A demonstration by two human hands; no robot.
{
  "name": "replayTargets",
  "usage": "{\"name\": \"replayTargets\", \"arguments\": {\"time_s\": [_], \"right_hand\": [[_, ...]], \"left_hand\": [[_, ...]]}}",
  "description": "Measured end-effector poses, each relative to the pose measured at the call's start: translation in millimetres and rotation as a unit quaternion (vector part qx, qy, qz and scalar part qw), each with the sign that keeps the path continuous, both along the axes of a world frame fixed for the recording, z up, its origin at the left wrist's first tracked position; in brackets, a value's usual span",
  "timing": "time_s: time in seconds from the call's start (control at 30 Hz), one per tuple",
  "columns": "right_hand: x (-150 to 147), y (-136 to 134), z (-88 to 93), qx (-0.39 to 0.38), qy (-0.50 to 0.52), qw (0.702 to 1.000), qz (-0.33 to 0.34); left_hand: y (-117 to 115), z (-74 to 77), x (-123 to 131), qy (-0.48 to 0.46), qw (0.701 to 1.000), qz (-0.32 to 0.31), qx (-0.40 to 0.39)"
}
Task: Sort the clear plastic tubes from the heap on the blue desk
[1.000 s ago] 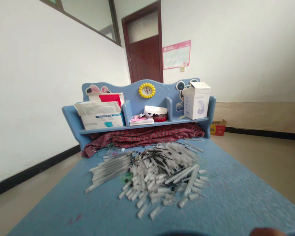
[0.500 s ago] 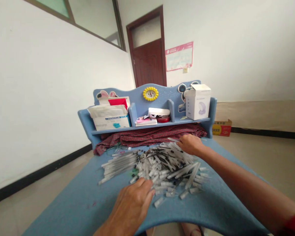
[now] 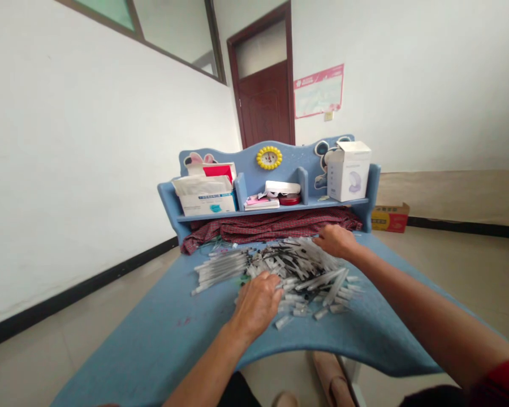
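A heap of translucent pen caps, barrels and dark thin pieces [image 3: 301, 263] covers the middle of the blue table [image 3: 152, 333]. To its left lies a row of clear pens [image 3: 220, 270], side by side. My left hand [image 3: 259, 299] is at the near left edge of the heap, fingers curled together over the caps. Whatever they pinch is hidden. At the heap's far right my right hand [image 3: 336, 240] reaches in with bent, closed fingers. Its fingertips face away and blur into the pale pieces, so I cannot make out what they hold.
Behind the heap lies a bunched red checked cloth [image 3: 271, 225]. Above it, the blue shelf [image 3: 248, 148] carries a mask box [image 3: 207, 202], notebooks [image 3: 261, 203], a red round tin [image 3: 289, 199] and a white box [image 3: 349, 171]. A carton [image 3: 390, 218] stands on the floor.
My left hand has moved forward and right, onto the heap's near edge. My right hand stays at the far right of the heap. The whole view has shifted slightly.
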State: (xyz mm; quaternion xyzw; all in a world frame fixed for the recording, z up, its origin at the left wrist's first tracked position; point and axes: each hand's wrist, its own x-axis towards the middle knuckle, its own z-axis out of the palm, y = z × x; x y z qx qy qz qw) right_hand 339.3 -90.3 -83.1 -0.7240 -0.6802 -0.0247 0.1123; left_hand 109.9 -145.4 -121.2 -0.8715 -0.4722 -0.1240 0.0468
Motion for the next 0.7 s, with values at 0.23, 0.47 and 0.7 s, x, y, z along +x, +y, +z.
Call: {"name": "replayTargets", "arguments": {"time_s": [0.23, 0.47, 0.7], "right_hand": [[0, -72, -16.4, 0.060, 0.061, 0.993, 0.079], [2, -125, -62.8, 0.085, 0.215, 0.960, 0.158], [-5, -139, -76.3, 0.115, 0.267, 0.942, 0.170]], "left_hand": [[3, -4.1, 3, -0.034, 0.999, -0.003, -0.014], [-1, -11.2, 6, -0.063, 0.998, -0.007, -0.017], [-5, -7.0, -21, -0.059, 0.998, 0.009, 0.000]]}}
